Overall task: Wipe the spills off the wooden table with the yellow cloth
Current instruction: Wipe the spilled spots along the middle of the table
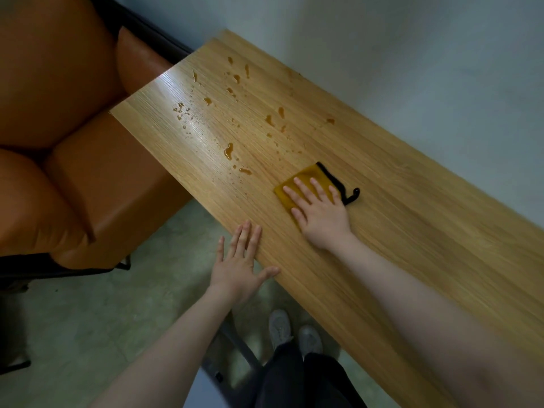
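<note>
A long wooden table [397, 231] runs diagonally across the view. Several amber puddles and droplets of the spills [229, 150] dot its far left half. The yellow cloth [306, 175], folded and edged with a black cord, lies flat near the table's middle. My right hand [319, 207] presses on the cloth with straight, spread fingers. My left hand [243, 265] is flat and spread at the table's near edge, thumb and fingertips over the wood. The nearest puddle lies a little left of the cloth.
An orange leather armchair [73, 142] stands against the table's left end. A pale wall [412, 54] runs behind the table. Below are a green-grey floor [103, 319], a dark table leg, and my shoes [279, 328].
</note>
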